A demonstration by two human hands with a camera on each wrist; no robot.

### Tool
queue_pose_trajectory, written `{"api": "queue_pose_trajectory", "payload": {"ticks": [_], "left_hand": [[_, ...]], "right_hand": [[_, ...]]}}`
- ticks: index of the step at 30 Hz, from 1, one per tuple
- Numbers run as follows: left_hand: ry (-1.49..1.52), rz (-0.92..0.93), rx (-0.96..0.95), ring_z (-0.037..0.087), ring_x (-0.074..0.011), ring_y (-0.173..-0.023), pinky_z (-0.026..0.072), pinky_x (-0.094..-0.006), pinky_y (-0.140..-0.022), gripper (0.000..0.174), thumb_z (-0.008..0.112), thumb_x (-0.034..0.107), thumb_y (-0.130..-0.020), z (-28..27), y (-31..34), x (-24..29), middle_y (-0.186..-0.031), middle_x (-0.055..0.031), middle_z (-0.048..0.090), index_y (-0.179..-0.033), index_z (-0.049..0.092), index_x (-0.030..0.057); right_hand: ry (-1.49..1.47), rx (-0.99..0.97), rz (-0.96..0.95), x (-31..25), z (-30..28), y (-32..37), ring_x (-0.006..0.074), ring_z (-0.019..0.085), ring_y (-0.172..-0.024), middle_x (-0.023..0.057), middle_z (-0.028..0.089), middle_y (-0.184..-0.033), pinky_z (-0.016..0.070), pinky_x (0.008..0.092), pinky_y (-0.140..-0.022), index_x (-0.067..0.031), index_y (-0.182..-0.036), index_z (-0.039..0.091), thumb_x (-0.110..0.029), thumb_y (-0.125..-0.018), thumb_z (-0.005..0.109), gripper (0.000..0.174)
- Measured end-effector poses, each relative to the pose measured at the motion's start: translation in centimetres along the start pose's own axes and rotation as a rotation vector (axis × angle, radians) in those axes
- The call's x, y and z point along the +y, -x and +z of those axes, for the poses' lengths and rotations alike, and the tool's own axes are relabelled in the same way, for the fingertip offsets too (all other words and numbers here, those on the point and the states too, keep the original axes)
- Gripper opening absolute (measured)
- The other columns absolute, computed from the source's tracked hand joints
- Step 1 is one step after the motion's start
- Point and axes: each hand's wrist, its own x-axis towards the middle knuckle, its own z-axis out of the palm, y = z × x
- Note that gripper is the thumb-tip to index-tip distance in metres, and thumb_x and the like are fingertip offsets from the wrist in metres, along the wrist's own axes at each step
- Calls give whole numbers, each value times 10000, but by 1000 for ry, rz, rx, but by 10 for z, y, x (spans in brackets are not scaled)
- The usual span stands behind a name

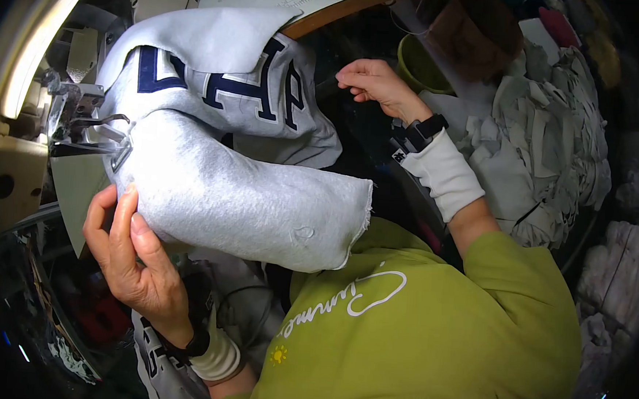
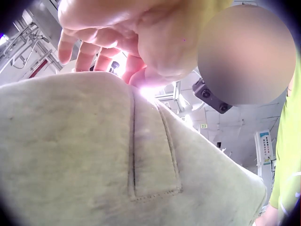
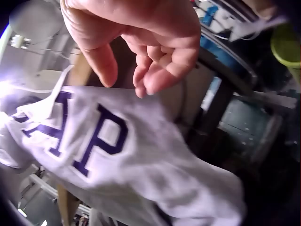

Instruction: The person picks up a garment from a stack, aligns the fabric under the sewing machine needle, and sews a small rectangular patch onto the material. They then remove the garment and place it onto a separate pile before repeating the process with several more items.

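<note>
A grey sweatshirt [image 1: 210, 185] with navy letters lies bunched at a sewing machine's metal foot [image 1: 121, 151] in the head view. Its sleeve-like tube stretches right, ending in a raw edge. My left hand [image 1: 143, 276] holds the cloth's edge just below the foot, fingertips on the fabric. In the left wrist view a stitched rectangular placket [image 2: 153, 155] shows on the cloth, below the left hand [image 2: 127, 33]. My right hand [image 1: 378, 86] hovers right of the lettered part, fingers loosely curled, with nothing in it. The right wrist view shows the letter P [image 3: 103, 139] beneath that hand.
Pale cloth scraps [image 1: 550, 133] are heaped at the right, beside a green bucket [image 1: 419, 63]. A lit lamp [image 1: 47, 44] stands at the upper left. The table's wooden edge [image 1: 338, 14] curves behind the sweatshirt. Another lettered grey garment [image 1: 152, 357] hangs low at the left.
</note>
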Motion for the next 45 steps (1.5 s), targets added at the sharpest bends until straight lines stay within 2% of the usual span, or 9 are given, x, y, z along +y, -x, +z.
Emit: {"api": "queue_pose_trajectory", "payload": {"ticks": [4, 9, 14, 25, 35, 41, 42, 44, 45], "left_hand": [[-14, -21, 7, 488, -233, -1058, 355, -335, -935, 259, 419, 16, -882, 1, -1, 3, -1123, -147, 513, -1066, 590, -48], [-6, -56, 13, 489, -248, -1053, 362, -341, -927, 271, 414, -8, -859, 2, 0, 7, -1123, -161, 512, -1061, 588, -54], [30, -56, 7, 509, -257, -1024, 391, -338, -897, 266, 428, -17, -827, 3, -3, 10, -1120, -160, 504, -1031, 597, -36], [33, 17, 228, 516, -318, -922, 424, -393, -831, 273, 611, 47, -678, 10, -1, 9, -1008, -150, 500, -950, 628, 56], [86, 7, 211, 501, -268, -670, 424, -363, -549, 222, 612, 4, -637, 12, 22, 32, -825, -127, 410, -819, 489, 33], [-243, -558, -134, 525, -318, -753, 457, -395, -654, 91, 558, 11, -671, -19, 144, -14, -788, -137, 494, -755, 529, 31], [-338, -489, -351, 529, -316, -779, 454, -400, -673, 120, 584, 34, -671, -28, 151, -16, -817, -139, 515, -786, 551, 20], [117, -424, -171, 544, -312, -916, 452, -346, -788, 376, 716, 81, -629, -35, 126, 9, -972, -156, 539, -978, 591, 23], [224, -297, -143, 508, -313, -1039, 416, -364, -882, 523, 760, 90, -600, -41, 106, 26, -1092, -171, 508, -1079, 561, 30]], "right_hand": [[-223, -104, 272, 89, -23, -14, 92, 453, -1065, -4, 544, -1119, 342, 286, -915, -111, -1202, 488, -286, -794, 675, 482], [-293, -326, 328, 134, 5, -22, 180, 307, -1246, 98, 407, -1335, 238, 340, -1010, -74, -1359, 314, -389, -665, 771, 889], [68, -534, -130, 113, 59, -19, 173, 525, -1032, 93, 571, -1143, 396, 284, -906, 16, -1207, 480, -141, -659, 767, 638], [-616, -347, 81, 130, 5, -60, 240, 464, -1147, 109, 479, -1258, 343, 347, -986, 28, -1282, 380, -80, -814, 610, 533], [-131, -428, -171, 20, -4, -14, 230, 499, -1110, 109, 509, -1221, 385, 348, -941, 16, -1253, 430, -56, -793, 596, 494], [69, -528, -301, -45, 4, 76, 203, 532, -1050, 127, 554, -1157, 408, 305, -907, 32, -1102, 558, -2, -735, 588, 369], [310, -691, -250, -78, 26, 93, 169, 576, -952, 109, 618, -1034, 439, 287, -851, 34, -1032, 598, -18, -754, 607, 283], [348, -978, -299, -84, 59, 111, 172, 594, -918, 82, 642, -996, 441, 299, -842, 13, -1041, 604, -52, -804, 624, 246], [466, -1094, -665, -86, 79, 116, 239, 608, -912, 99, 645, -985, 446, 327, -842, -11, -1050, 606, -45, -802, 621, 251]]}}
